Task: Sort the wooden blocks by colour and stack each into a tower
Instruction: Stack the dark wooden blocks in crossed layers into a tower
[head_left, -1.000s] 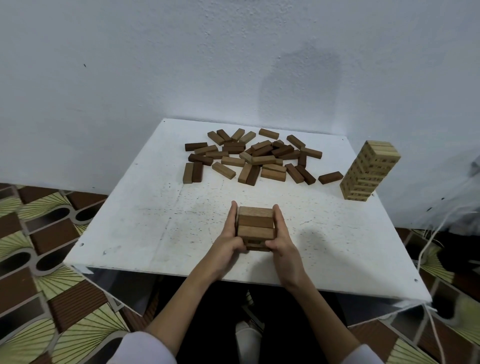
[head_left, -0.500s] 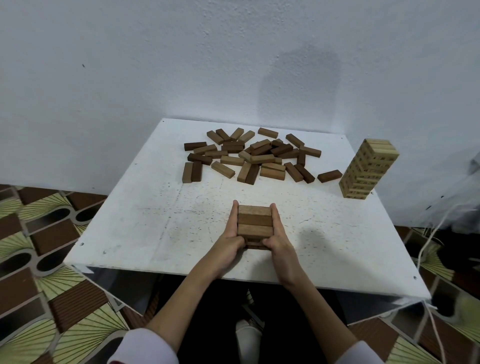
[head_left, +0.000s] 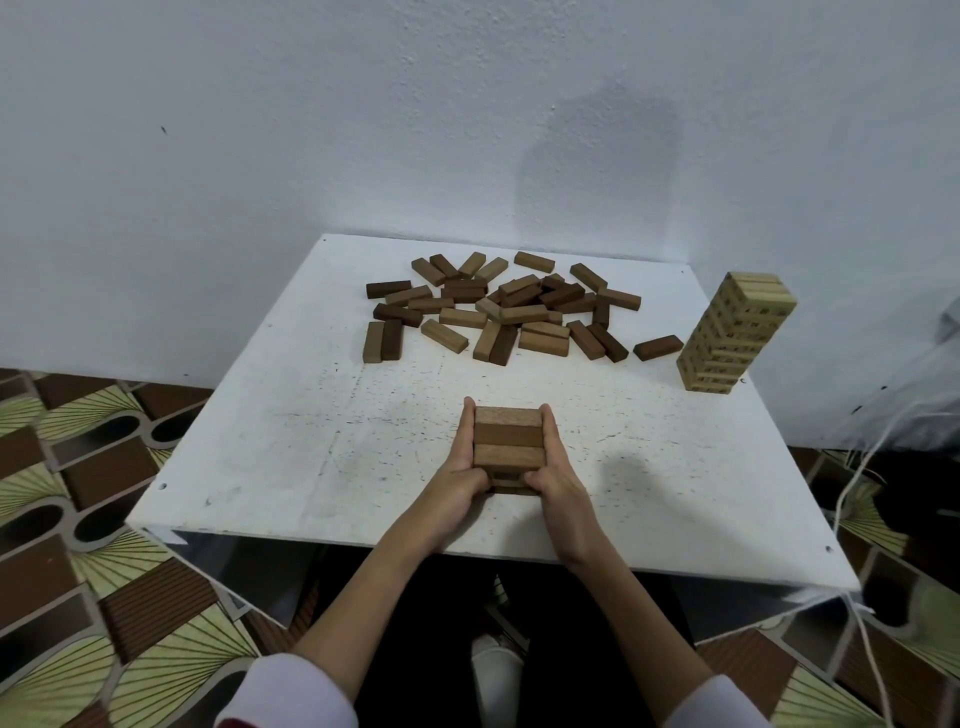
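A short stack of mid-brown blocks (head_left: 506, 439) stands on the white table (head_left: 311, 441) near its front edge. My left hand (head_left: 460, 473) presses flat against the stack's left side with fingers straight. My right hand (head_left: 558, 478) presses the right side in the same way. Both thumbs lie at the stack's near face. A pile of loose mid-brown and dark-brown blocks (head_left: 498, 312) lies scattered across the far half of the table. A tall tower of pale blocks (head_left: 735, 332) stands at the far right.
The table backs onto a white wall. A white cord (head_left: 857, 483) hangs off the right edge. Patterned floor tiles (head_left: 78, 467) show on both sides. Bare tabletop lies between the stack and the loose pile.
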